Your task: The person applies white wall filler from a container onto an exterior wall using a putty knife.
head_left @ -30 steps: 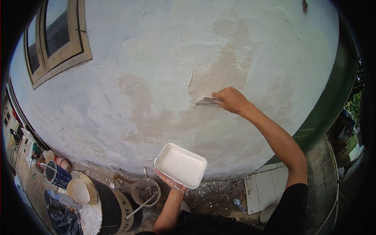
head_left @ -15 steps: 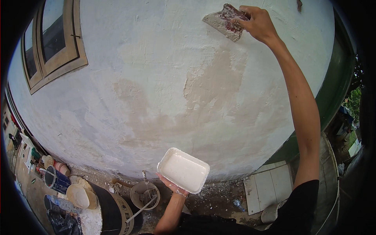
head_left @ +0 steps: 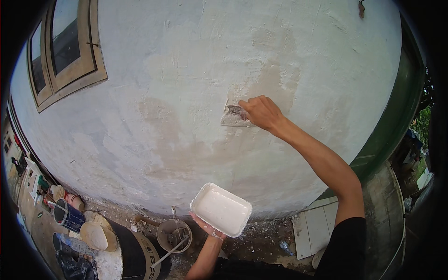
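Note:
My right hand (head_left: 262, 112) grips a putty knife (head_left: 237, 116) with a wide, filler-smeared blade. Its blade lies against the white wall (head_left: 196, 60), at the left border of a damp beige patch (head_left: 273, 84). Part of the handle is hidden by my fingers. Low in front of me, my left hand (head_left: 209, 227) supports a white rectangular tray (head_left: 221, 209) from beneath, fingers along its left side. A smooth layer of white filler covers the tray's bottom, and dried filler crusts its rim.
A wooden-framed window (head_left: 70, 46) is at upper left. Below stand a black drum (head_left: 126, 252) with a cream tub (head_left: 98, 235) on it, a bucket (head_left: 173, 237) with a stick, and a dark blue bucket (head_left: 69, 214). Pale panels (head_left: 315, 228) lie at right, beside a green surface (head_left: 387, 126).
My right hand has brought the putty knife down and left across the wall, from above the beige patch to its left edge. The tray has shifted slightly downward in view.

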### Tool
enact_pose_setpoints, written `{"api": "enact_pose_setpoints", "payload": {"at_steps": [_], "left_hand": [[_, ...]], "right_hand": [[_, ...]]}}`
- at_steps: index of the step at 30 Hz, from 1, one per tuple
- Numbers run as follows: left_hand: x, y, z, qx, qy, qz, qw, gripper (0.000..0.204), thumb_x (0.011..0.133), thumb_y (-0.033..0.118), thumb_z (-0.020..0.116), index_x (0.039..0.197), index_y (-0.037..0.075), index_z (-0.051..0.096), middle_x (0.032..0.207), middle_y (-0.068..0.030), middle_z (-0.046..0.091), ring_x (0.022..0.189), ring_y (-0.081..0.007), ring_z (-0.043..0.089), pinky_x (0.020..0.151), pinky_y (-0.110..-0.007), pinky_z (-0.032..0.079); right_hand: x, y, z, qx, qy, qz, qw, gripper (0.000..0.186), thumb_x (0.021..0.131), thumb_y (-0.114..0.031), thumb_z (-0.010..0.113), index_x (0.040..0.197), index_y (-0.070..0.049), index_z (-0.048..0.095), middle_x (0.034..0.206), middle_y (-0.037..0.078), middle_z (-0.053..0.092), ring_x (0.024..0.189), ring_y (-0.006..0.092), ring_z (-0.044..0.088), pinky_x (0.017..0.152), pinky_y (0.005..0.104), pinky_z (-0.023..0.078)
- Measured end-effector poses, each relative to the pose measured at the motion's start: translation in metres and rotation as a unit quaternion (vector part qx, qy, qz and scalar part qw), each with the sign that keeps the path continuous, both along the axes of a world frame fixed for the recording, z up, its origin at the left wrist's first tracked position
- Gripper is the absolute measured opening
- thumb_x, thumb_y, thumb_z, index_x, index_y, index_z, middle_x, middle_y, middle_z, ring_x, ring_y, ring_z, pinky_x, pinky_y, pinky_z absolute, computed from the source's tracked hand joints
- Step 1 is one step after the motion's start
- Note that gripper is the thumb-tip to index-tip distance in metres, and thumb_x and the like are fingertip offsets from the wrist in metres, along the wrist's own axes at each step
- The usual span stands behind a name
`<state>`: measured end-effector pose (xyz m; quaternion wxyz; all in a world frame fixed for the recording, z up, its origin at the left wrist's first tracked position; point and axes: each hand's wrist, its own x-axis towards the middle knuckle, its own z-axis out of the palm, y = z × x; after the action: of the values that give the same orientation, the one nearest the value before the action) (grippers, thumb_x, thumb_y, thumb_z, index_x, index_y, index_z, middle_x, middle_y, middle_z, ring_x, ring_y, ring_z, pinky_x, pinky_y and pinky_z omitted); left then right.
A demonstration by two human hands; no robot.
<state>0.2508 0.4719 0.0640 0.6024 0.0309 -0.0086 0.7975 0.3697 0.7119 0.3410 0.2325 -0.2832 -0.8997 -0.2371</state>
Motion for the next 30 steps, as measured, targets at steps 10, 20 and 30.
{"api": "enact_pose_setpoints", "payload": {"at_steps": [10, 20, 30], "left_hand": [[-0.005, 0.007, -0.004, 0.152, -0.064, -0.081, 0.983, 0.091, 0.081, 0.084, 0.034, 0.146, 0.021, 0.037, 0.148, -0.0084, 0.04, 0.127, -0.0367, 0.048, 0.095, -0.059, 0.048], [-0.002, -0.003, 0.006, 0.083, 0.013, -0.029, 0.996, 0.084, 0.086, 0.078, 0.035, 0.144, 0.018, 0.04, 0.145, -0.0093, 0.045, 0.123, -0.0345, 0.052, 0.095, -0.056, 0.049], [0.001, -0.01, 0.014, 0.054, -0.002, -0.014, 0.998, 0.085, 0.085, 0.079, 0.034, 0.144, 0.018, 0.04, 0.144, -0.008, 0.045, 0.124, -0.0336, 0.051, 0.096, -0.056, 0.049]], "right_hand": [[0.035, -0.003, 0.178, 0.197, 0.16, 0.045, 0.966, 0.026, 0.082, -0.025, 0.075, 0.096, -0.004, 0.072, 0.079, 0.014, 0.071, 0.062, 0.0234, 0.066, 0.059, 0.0324, 0.052], [0.075, -0.015, -0.047, -0.137, -0.013, 0.118, 0.983, 0.014, 0.078, -0.012, 0.072, 0.082, -0.003, 0.062, 0.064, 0.014, 0.06, 0.063, 0.0329, 0.061, 0.053, 0.0432, 0.046], [0.096, -0.004, 0.155, 0.116, 0.156, -0.058, 0.979, 0.021, 0.08, -0.021, 0.073, 0.092, -0.004, 0.069, 0.071, 0.015, 0.068, 0.068, 0.0302, 0.067, 0.063, 0.0403, 0.054]]}}
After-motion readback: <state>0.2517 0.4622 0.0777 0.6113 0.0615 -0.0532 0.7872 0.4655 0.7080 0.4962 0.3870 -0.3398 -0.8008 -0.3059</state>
